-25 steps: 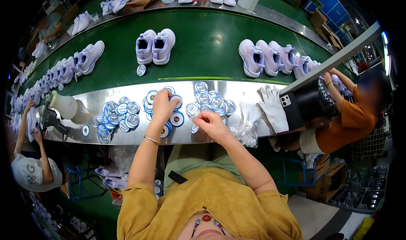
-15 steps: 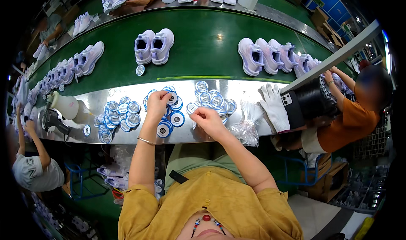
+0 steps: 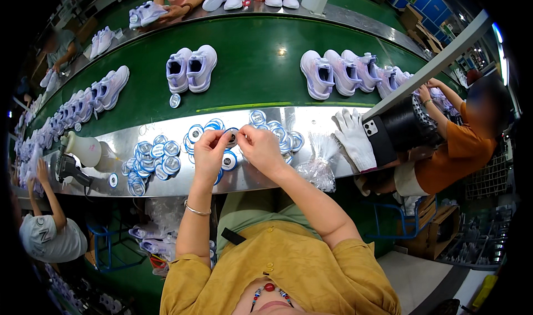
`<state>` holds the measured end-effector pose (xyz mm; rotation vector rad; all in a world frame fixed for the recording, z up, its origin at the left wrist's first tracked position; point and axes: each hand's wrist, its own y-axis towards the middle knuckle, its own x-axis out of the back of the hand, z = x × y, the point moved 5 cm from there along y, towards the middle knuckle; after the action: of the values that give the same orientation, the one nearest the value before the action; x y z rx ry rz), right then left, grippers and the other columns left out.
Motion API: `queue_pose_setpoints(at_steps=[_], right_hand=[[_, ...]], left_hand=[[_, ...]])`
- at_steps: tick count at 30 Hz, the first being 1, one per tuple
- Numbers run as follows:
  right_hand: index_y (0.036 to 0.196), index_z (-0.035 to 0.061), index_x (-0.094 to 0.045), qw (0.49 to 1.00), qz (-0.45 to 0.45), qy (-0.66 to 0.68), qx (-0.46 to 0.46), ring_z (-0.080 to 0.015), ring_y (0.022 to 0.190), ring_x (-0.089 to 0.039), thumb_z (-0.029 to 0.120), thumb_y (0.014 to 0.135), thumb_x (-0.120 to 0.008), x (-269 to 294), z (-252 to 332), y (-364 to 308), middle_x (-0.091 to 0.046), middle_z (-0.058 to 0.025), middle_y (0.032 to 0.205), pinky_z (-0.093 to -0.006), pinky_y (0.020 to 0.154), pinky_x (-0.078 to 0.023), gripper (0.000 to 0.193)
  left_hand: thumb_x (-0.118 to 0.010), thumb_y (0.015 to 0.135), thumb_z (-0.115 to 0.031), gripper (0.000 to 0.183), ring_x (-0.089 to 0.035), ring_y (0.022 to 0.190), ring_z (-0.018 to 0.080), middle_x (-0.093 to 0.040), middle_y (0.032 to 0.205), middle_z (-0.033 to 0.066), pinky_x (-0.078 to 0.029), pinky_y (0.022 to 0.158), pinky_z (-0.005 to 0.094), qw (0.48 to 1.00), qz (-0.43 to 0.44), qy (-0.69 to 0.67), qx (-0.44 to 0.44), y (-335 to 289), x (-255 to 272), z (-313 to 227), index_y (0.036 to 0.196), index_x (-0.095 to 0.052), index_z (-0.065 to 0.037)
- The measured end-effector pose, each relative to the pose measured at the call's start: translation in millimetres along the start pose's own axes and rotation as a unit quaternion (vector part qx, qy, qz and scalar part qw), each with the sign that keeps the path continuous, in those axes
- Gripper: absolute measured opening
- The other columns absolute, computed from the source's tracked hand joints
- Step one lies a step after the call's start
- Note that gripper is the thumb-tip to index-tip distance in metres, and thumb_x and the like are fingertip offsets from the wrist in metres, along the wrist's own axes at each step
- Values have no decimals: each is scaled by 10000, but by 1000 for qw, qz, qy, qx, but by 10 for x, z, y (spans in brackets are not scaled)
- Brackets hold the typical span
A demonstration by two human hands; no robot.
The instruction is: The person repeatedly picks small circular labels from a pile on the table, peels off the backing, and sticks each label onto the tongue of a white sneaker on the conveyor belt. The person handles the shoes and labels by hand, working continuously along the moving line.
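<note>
L hand (image 3: pixel 210 153) & R hand (image 3: pixel 262 148) angled inward, fingertips pinching 1 rnd tag (image 3: pixel 231 138).

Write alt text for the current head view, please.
Bare left hand and bare right hand meet at a round dark-centred disc over a shiny metal ledge with piled blue-rimmed round discs; pale lavender shoes stand on a green surface.

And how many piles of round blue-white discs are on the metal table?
3: left pile, middle pile around the left hand, right pile behind the right hand. Hands partly cover the last two.
</note>
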<state>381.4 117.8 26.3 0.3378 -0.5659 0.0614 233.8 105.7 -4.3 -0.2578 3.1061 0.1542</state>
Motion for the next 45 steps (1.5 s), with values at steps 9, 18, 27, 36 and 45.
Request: queue_pose_setpoints(at_steps=[9, 18, 27, 36, 45], right_hand=[[781, 31, -619, 999, 22, -25, 8, -298, 541, -585, 147, 818, -592, 247, -112, -39, -589, -139, 606, -382, 507, -430, 125], [796, 65, -578, 993, 1, -32, 112, -346, 645, -613, 171, 866, -543, 963, -356, 35, -621, -136, 694, -446, 571, -467, 132], [988, 40, -605, 996, 31, 68, -39, -253, 628, -585, 187, 867, -601, 1866, -1154, 301, -591, -113, 678, -345, 578, -442, 190], [809, 36, -662, 967, -56, -248, -15, -329, 867, -618, 128, 792, -619, 3140, -2180, 969, -565, -122, 1147, -412, 776, -495, 103], [781, 11, -583, 969, -54, -240, -7, -343, 848, -568, 71, 795, -583, 2796, -2983, 1773, -529, -125, 934, -409, 742, -461, 61]], left_hand=[[-677, 827, -58, 91, -463, 606, 64, -539, 752, 18, -368, 534, 206, 995, 10, 84, -51, -30, -278, -127, 856, -670, 28], [-599, 903, -88, 112, -482, 665, 55, -566, 749, -14, -369, 591, 198, 991, 97, -84, 49, 95, -1048, -52, 851, -637, 4], [-595, 914, -131, 119, -534, 664, 55, -595, 742, 0, -429, 573, 193, 980, 184, -41, 55, 594, -2299, -39, 867, -591, -21], [-622, 851, -128, 278, -615, 790, 253, -631, 965, 129, -485, 727, 339, 926, 240, 209, -204, 1357, -3544, -166, 1078, -577, 26], [-635, 790, -132, 262, -556, 919, 337, -543, 976, 135, -498, 765, 433, 848, 174, 443, -235, 2047, -3646, 347, 1011, -535, -35]])
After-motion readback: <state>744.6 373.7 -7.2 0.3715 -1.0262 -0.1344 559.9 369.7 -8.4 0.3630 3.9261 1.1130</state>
